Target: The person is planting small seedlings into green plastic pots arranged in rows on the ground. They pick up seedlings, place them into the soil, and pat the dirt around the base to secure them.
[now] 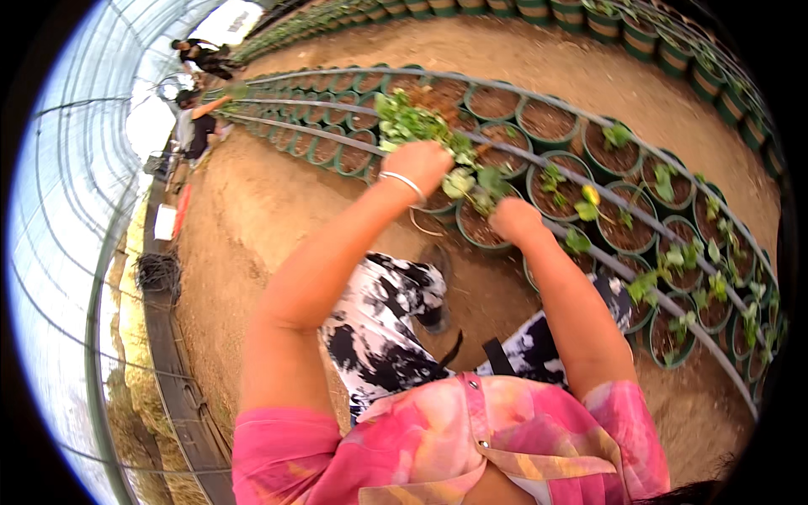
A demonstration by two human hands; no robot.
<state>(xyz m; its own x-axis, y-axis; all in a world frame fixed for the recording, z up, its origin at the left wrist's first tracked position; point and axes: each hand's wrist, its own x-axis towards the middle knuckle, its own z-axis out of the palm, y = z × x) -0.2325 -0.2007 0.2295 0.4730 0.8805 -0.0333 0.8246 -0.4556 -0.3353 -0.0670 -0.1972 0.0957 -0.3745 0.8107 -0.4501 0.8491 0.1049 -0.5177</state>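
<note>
My left hand [421, 167], with a pale bracelet at the wrist, is closed at the near side of a thick bunch of leafy green seedlings [413, 120]. Reddish-brown roots or dry stems [442, 104] trail from the bunch's far side. To the right, my right hand [517, 219] has its fingers drawn together at a leafy seedling [489, 186]; its fingertips are partly hidden. Directly beneath that seedling stands a green-rimmed pot [478, 226] of brown soil. Further leaves [459, 182] hang between the two hands.
Grey pipes [555, 167] run lengthwise over rows of soil-filled pots [549, 120]; many on the right hold small seedlings [682, 255]. Another pot row [672, 57] lines the far side of the dirt path [505, 47]. Two people [199, 123] are at the far left, near a white box [165, 222].
</note>
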